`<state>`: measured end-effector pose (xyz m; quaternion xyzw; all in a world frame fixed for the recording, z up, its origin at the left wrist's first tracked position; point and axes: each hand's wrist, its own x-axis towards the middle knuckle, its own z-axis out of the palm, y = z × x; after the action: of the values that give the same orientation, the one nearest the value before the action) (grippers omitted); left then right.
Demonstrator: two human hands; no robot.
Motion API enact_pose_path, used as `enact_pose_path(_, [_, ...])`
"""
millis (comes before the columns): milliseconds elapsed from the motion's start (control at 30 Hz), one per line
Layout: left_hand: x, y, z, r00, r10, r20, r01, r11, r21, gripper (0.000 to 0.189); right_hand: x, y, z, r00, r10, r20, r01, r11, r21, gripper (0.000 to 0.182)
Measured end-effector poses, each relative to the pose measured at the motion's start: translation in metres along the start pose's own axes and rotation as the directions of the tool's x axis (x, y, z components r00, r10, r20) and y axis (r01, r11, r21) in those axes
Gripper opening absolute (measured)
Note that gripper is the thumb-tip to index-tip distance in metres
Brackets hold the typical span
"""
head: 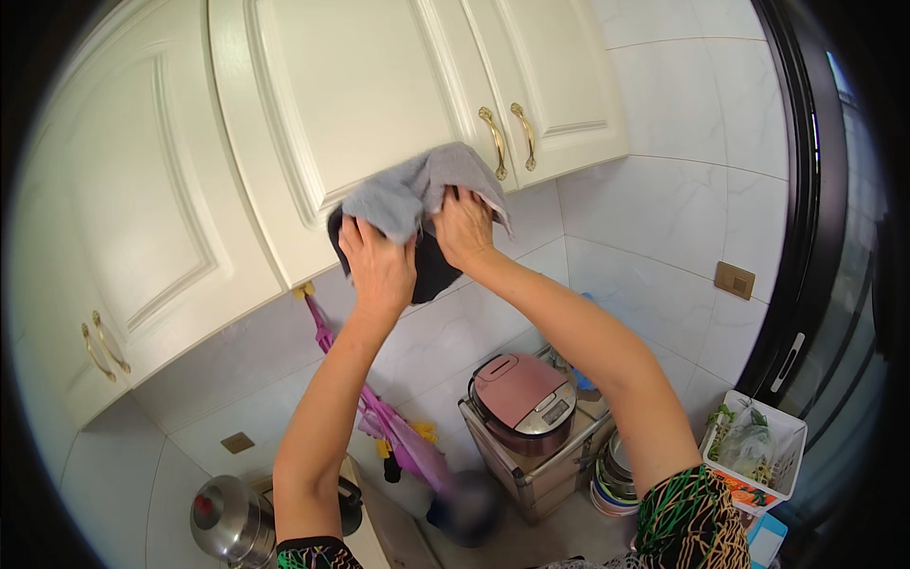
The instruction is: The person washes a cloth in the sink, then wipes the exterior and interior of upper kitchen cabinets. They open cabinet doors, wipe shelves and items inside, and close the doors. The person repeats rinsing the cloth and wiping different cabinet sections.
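Both my hands are raised to the bottom edge of a cream wall cabinet door (pixel 355 92), gripping grey and black cloths. My left hand (pixel 380 270) holds the bunched left part of the grey cloth (pixel 387 199), its fingertips partly covered by the fabric. My right hand (pixel 466 227) has its fingers hooked into the right part of the cloth, just below two brass handles (pixel 494 144). A black cloth (pixel 434 270) hangs beneath and between the hands. Whether it is joined to the grey one cannot be told.
A purple bag (pixel 405 441) hangs from a hook under the cabinet. Below stand a pink rice cooker (pixel 522 395) on a metal-edged cabinet, a steel kettle (pixel 231 516) at lower left, stacked basins (pixel 615 476) and a white basket (pixel 793 444) with greens. A black-framed glass door is at right.
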<state>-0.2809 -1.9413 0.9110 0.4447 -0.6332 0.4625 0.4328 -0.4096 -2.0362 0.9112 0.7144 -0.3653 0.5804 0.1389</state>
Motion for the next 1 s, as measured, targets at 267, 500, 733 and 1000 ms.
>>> enact_pose_path(267, [0.086, -0.048, 0.152, 0.996, 0.045, 0.078, -0.066, 0.954, 0.294, 0.064, 0.135, 0.095, 0.094, 0.980, -0.184, -0.072, 0.173, 0.975, -0.137, 0.035])
enact_pose_path(500, [0.113, 0.008, 0.264, 0.993, 0.030, 0.110, -0.070, 0.921, 0.384, 0.057, 0.157, 0.216, 0.120, 0.870, -0.229, -0.436, 0.155, 0.968, -0.199, 0.039])
enact_pose_path(733, [0.124, 0.068, 0.347, 0.963, 0.199, 0.183, -0.233, 0.953, 0.193, 0.047, 0.144, 0.293, 0.093, 0.907, -0.034, -0.420, 0.093, 0.989, 0.119, 0.028])
enact_pose_path(1000, [0.189, 0.104, 0.402, 0.968, 0.216, 0.131, -0.244, 0.932, 0.269, 0.047, 0.185, 0.362, 0.088, 0.937, 0.041, -0.347, -0.022, 0.998, 0.057, 0.015])
